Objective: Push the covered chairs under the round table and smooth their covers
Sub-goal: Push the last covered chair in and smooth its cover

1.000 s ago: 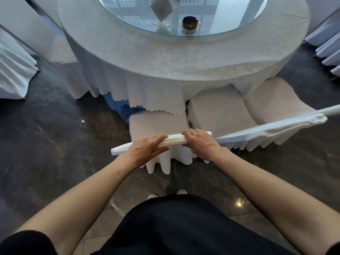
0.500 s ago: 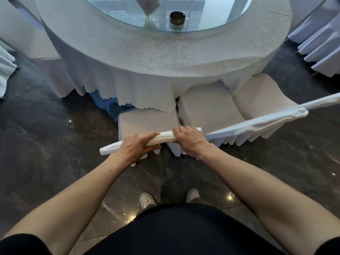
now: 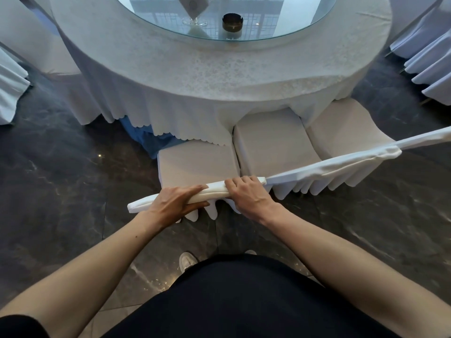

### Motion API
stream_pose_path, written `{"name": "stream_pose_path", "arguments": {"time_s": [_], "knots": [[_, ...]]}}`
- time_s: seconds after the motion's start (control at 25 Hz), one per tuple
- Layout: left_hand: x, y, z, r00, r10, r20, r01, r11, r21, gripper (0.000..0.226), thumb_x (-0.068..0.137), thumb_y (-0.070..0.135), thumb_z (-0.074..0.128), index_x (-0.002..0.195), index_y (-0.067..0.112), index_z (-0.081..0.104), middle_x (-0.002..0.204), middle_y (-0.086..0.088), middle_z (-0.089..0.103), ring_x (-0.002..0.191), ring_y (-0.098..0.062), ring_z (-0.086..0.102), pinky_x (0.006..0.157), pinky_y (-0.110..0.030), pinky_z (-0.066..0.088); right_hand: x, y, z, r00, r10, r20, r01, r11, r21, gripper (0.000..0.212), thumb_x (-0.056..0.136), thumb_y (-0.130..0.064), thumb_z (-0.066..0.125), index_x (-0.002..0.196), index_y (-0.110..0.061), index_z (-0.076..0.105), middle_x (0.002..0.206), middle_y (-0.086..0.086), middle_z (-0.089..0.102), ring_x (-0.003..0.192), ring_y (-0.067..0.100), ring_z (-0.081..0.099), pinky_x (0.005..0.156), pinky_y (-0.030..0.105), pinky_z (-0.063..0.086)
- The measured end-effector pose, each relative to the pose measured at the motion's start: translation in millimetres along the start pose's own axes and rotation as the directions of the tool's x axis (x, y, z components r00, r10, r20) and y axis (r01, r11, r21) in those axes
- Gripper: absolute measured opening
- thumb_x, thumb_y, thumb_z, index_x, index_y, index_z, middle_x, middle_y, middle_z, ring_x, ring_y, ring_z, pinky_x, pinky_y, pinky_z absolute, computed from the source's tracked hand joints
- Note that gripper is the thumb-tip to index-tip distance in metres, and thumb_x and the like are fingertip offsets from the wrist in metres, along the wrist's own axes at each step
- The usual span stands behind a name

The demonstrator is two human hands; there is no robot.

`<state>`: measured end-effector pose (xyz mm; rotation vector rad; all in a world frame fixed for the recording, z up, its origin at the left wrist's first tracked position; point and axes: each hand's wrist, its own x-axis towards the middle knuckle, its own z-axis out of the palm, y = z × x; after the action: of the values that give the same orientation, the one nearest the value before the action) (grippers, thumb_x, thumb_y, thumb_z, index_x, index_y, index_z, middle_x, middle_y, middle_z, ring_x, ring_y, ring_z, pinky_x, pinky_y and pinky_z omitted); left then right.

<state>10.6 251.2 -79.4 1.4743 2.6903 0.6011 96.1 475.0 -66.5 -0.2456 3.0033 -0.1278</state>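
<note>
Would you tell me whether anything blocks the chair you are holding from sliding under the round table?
Nothing visible does. The left hand and right hand grip the back of the chair; its seat already meets the hanging tablecloth, which hides whatever lies beneath.

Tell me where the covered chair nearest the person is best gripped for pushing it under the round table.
Grip the backrest's top edge, coming from behind and above, as the left hand and right hand do. It is a long, level, padded bar facing the person, and the seat points at the round table.

No readable text or labels — none anywhere.
</note>
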Motion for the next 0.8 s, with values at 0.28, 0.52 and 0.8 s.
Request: {"name": "stream_pose_path", "arguments": {"time_s": [0.28, 0.52, 0.8], "knots": [[-2.8, 9.0, 0.8, 0.997, -0.044, 0.066, 0.047, 0.997, -0.054, 0.047, 0.088, 0.054, 0.055, 0.127, 0.028, 0.055, 0.094, -0.006, 0.073, 0.072, -0.029, 0.068, 0.062, -0.035, 0.050, -7.6, 2.9, 2.5, 1.000, -0.004, -0.009, 0.004, 1.000, -0.026, 0.025, 0.089, -0.013, 0.054, 0.113, -0.008, 0.052, 0.098, 0.015, 0.065, 0.082, 0.037, 0.062, 0.073, 0.045, 0.045], [-3.2, 9.3, 0.6, 0.998, -0.022, 0.050, 0.026, 0.998, -0.065, 0.048, 0.087, 0.057, 0.051, 0.125, 0.029, 0.056, 0.091, -0.003, 0.074, 0.069, -0.025, 0.068, 0.059, -0.031, 0.048, -9.0, 0.8, 3.3, 1.000, 0.022, 0.005, -0.022, 0.999, -0.049, 0.022, 0.089, -0.014, 0.053, 0.111, -0.009, 0.052, 0.097, 0.012, 0.065, 0.082, 0.035, 0.061, 0.072, 0.044, 0.044], [-4.3, 8.6, 2.2, 1.000, -0.014, 0.026, 0.015, 0.999, -0.047, 0.046, 0.087, 0.057, 0.052, 0.126, 0.032, 0.052, 0.097, -0.001, 0.073, 0.069, -0.023, 0.069, 0.059, -0.033, 0.051, -8.1, 2.0, 8.3, 0.998, 0.056, 0.025, -0.056, 0.998, 0.021, 0.027, 0.094, -0.020, 0.051, 0.120, -0.012, 0.049, 0.111, 0.009, 0.062, 0.098, 0.032, 0.058, 0.088, 0.043, 0.044]]}}
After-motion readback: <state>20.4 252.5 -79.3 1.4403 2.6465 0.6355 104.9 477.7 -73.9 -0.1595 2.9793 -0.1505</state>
